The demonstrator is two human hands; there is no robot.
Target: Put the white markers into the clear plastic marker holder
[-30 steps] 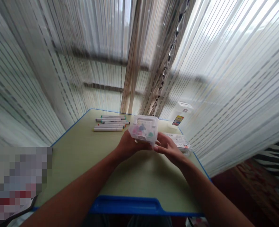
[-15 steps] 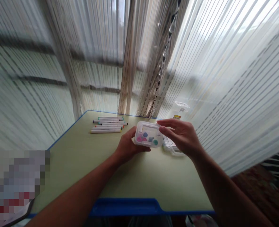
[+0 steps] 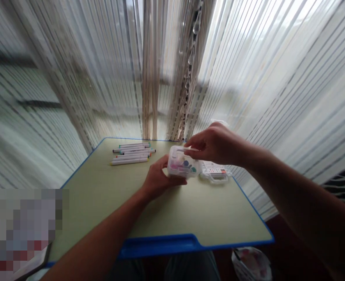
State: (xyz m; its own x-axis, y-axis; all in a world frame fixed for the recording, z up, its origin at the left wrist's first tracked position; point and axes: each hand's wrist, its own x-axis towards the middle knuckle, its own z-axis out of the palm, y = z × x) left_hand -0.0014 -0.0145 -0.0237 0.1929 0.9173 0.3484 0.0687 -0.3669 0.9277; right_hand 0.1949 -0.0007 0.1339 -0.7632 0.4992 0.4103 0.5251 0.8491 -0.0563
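Note:
A small clear plastic box (image 3: 176,164) with rounded corners is raised over the table, tilted so its top faces me. Pink, blue and green round pieces show through it; their kind is not clear. My left hand (image 3: 157,173) grips the box from the left, thumb on the near side and fingers beneath. From the upper right my right hand (image 3: 209,144) reaches over, its thumb and fingertips closed on the box's upper right edge. Behind it lies a clear case (image 3: 216,177) with a handle and a printed label, partly covered by that hand.
Several white markers (image 3: 133,152) with coloured ends lie at the back left of the pale green table (image 3: 102,199). A blue tray edge (image 3: 160,246) runs along the front. String curtains (image 3: 116,78) hang behind. A bag (image 3: 251,263) stands below on the right.
My right hand has swung up and left over the box, its forearm now lying more level. The coloured pieces have shifted inside the box. The view has turned slightly.

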